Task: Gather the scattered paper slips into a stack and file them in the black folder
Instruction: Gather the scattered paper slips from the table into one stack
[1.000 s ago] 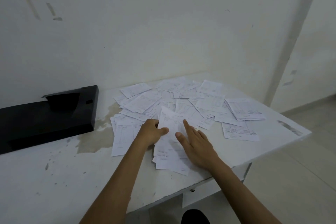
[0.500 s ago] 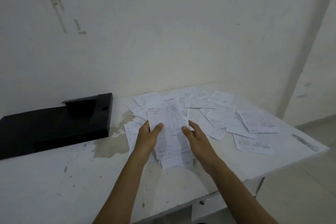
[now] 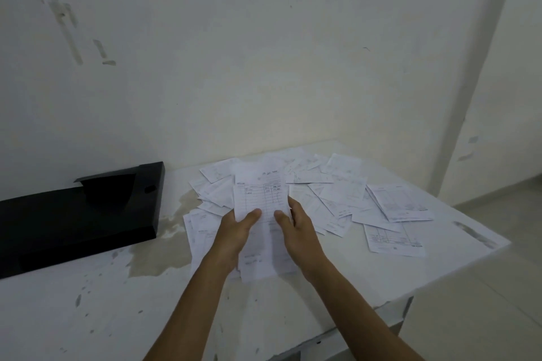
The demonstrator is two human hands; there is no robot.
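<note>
1. While most of the paper slips (image 3: 337,199) lie scattered over the white table (image 3: 88,316) at centre and centre right of the frame, a small bundle of slips (image 3: 259,199) is held up at the middle of the frame, so the gathering step is judged to be in hand and only begun
2. The bundle is pinched from both sides: the left hand (image 3: 234,236) is closed on its lower left edge with the thumb laid across the face, and the right hand (image 3: 299,227) is closed on its lower right edge in the same way
3. How many sheets are in the bundle cannot be told; further slips hang or lie loosely below it, between the wrists, and whether they are gripped cannot be told
4. The loose slips lie just beyond and to the right of the held bundle, some overlapping; the farthest ones lie near the right edge of the table
5. The black folder (image 3: 76,220) lies at the left of the frame, against the wall, well apart from the hands, and nothing is seen filed in it yet
6. The next move is judged to call for one hand to be freed, so that more slips can be drawn in and squared under the bundle without letting the thin sheets slide out
</note>
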